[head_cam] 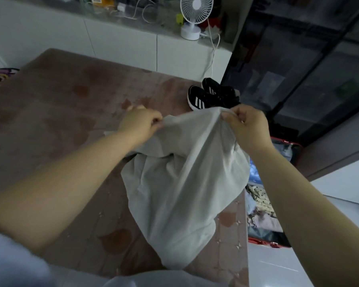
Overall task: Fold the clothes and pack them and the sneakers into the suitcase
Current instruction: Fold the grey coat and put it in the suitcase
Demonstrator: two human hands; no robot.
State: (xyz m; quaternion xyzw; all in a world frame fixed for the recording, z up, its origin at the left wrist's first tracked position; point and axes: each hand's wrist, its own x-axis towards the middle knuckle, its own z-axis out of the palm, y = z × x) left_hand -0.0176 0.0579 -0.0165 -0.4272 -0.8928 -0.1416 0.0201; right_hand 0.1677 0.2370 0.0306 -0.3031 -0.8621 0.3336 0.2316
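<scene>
A light grey garment (180, 183) hangs in front of me over the pink bed cover (60, 112), its lower part bunched on the bed. My left hand (140, 123) pinches its top edge on the left. My right hand (247, 125) pinches the top edge on the right, and the cloth is stretched between them. A pair of black sneakers (211, 96) with white stripes sits at the bed's far right corner, just beyond the garment. An open red suitcase (286, 154) lies on the floor to the right, with folded clothes (259, 204) inside, partly hidden by the garment and my right arm.
White cabinets (122, 44) run along the far side of the bed, with a white desk fan (195, 15) and cables on top. A dark glass-fronted cabinet (309, 65) stands at the right behind the suitcase. White floor tiles (278, 268) lie to the bed's right.
</scene>
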